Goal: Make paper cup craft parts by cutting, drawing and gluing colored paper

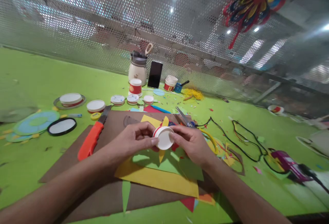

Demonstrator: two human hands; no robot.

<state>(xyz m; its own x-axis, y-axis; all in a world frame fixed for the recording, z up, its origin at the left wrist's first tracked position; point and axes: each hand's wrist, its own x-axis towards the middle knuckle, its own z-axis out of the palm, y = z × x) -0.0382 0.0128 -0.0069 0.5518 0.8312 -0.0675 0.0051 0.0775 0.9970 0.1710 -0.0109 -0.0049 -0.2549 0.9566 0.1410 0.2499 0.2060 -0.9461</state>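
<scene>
Between my two hands is a small round white lid with a red band (165,139), its white face turned toward me. Yellow pointed paper pieces (161,155) stick out above and below it. My left hand (145,136) grips its left rim, thumb in front. On the right rim, my right hand (190,140) pinches it with thumb and fingers. Beneath lie a green paper sheet (180,167) and a yellow paper sheet (159,181) on a brown board (102,196). Scissors (184,117) rest just beyond my right hand.
An orange-handled knife (91,140) lies left on the board. Several white lids (96,106), a jar (137,69), a phone (155,74) and a tub (170,83) stand behind. To the right are a black cord (226,138) and a purple corded tool (288,164).
</scene>
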